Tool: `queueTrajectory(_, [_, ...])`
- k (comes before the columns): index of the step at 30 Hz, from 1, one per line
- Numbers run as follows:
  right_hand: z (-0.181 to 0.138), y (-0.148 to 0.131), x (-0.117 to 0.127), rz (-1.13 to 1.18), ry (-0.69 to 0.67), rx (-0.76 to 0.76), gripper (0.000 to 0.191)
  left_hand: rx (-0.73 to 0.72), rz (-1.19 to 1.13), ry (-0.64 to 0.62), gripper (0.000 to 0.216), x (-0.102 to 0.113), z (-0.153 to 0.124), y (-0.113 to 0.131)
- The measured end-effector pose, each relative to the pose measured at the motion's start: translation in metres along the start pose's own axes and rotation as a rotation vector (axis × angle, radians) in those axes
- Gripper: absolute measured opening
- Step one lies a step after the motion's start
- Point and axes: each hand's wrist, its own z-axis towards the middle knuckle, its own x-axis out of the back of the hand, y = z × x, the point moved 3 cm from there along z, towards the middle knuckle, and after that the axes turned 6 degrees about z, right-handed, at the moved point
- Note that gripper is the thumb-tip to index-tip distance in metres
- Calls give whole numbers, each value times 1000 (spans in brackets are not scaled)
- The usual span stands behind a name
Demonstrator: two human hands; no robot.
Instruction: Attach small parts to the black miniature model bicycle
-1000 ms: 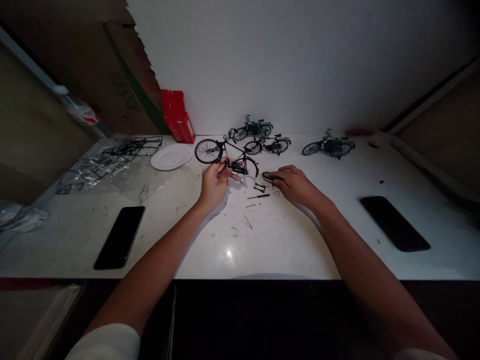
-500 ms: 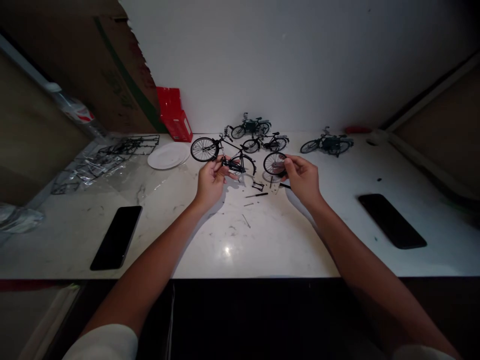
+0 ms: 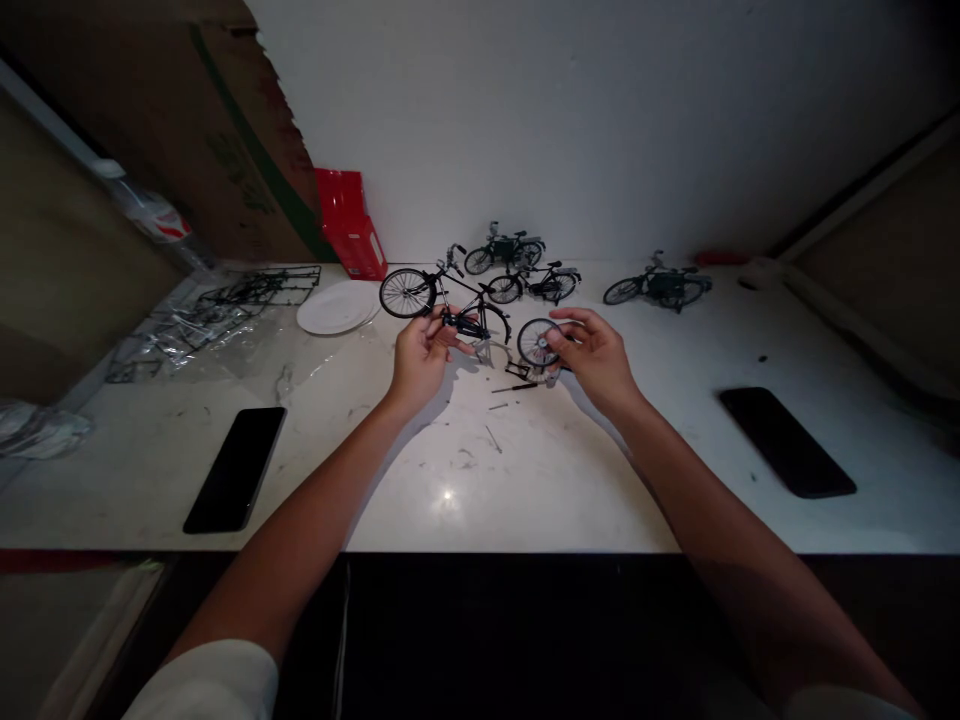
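Observation:
My left hand (image 3: 421,358) is closed around the lower frame of a black model bicycle (image 3: 459,308), holding it above the table. That bicycle has its front wheel, handlebar and rear mudguard; the space under the mudguard holds no wheel. In my right hand (image 3: 592,352) a small spoked wheel (image 3: 537,343) is pinched between thumb and fingers, just right of the bicycle's rear end. Beneath it on the table lie a thin screwdriver (image 3: 517,387), a small black part (image 3: 519,370) and several tiny pieces, partly hidden by the wheel and hand.
Finished-looking model bicycles (image 3: 534,285) stand at the back, another (image 3: 658,288) to the right. Two phones (image 3: 236,468) (image 3: 787,442) lie on either side. At left are white plates (image 3: 334,308), part frames in plastic (image 3: 217,310), a bottle (image 3: 154,212) and a red box (image 3: 351,235).
The wheel in my right hand has moved slightly left and down and turned, with its hub now by the thumb. My left hand and the bicycle have hardly moved.

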Motion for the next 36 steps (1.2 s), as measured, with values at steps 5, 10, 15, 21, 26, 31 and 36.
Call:
queueTrajectory(5, [-11,14,-13,-132,-168,-57,48,-12,-14,19,35,3,4,-2])
queueTrajectory(10, [-18,18,-20,-328,-315,29,43,1,13,33,31,3,4,-2])
queueTrajectory(15, [-16,17,-20,-529,-368,71,30,18,0,34,31,1,3,-3])
queueTrajectory(21, [-17,22,-22,-626,-445,144,11,57,9,15,31,-1,1,-4])
queueTrajectory(26, [-19,21,-23,-672,-489,196,15,43,-24,-23,35,-2,-1,-5])
queueTrajectory(31, [-20,2,-21,-727,-438,275,12,90,-46,14,44,-2,2,-2])
queueTrajectory(36, [-22,-13,-18,-663,-554,93,15,170,-138,-2,47,1,7,1])
